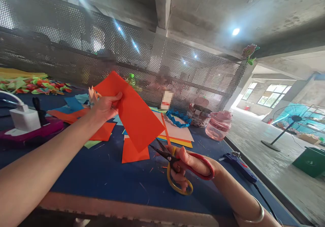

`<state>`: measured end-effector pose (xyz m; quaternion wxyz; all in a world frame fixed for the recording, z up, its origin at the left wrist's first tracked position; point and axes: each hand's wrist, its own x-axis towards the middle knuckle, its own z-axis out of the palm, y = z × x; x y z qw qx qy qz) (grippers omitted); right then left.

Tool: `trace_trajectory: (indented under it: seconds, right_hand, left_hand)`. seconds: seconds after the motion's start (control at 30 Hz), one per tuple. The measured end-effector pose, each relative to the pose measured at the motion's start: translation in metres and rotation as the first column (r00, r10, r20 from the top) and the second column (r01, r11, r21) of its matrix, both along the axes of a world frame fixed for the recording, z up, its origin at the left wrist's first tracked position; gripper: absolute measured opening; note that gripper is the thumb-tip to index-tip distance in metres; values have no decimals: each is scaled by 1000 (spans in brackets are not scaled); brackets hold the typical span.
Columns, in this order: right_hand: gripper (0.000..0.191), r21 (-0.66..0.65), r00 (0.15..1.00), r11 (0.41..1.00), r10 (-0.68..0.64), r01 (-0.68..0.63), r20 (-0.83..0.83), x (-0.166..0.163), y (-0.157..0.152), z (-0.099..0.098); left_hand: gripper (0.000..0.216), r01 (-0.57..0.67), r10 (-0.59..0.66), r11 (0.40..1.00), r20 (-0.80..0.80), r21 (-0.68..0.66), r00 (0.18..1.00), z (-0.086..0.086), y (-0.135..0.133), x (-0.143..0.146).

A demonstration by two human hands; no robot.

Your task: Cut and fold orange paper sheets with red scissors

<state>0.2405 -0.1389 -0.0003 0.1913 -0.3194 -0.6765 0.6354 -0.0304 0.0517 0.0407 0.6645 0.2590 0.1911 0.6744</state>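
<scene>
Orange paper sheet [134,110] is pinched near one end by the left hand [104,107], a narrow, firm grip with the thumb on top, and is held up off the blue table cover [106,179] with its free end angled down. Scissors [162,154] are held in the right hand [193,164], fingers through the red and yellow handles, blades narrowly parted, tips just beside the sheet's lower edge. Cleaner cuts would be favoured by keeping the sheet taut and the blades square to its edge. Orange offcuts [134,152] lie below.
</scene>
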Motion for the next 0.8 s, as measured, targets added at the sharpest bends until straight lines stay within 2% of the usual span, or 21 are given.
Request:
trace_trajectory:
  seconds: [0.23,0.57,0.8]
  right_hand:
    - [92,33,1000,999,10,-10,-8,-1,2,-2]
    - [92,45,1000,999,-8,9,-5,-1,1,-2]
    - [92,9,999,1000,28,-28,-14,0,1,-2]
  left_hand:
    - [31,-7,7,1000,-14,-19,1000,-1,0,-1]
    - [23,-22,22,999,-23,-24,999,-1,2,0]
    - [25,-16,16,1000,-17,10,1000,-2,3,-2]
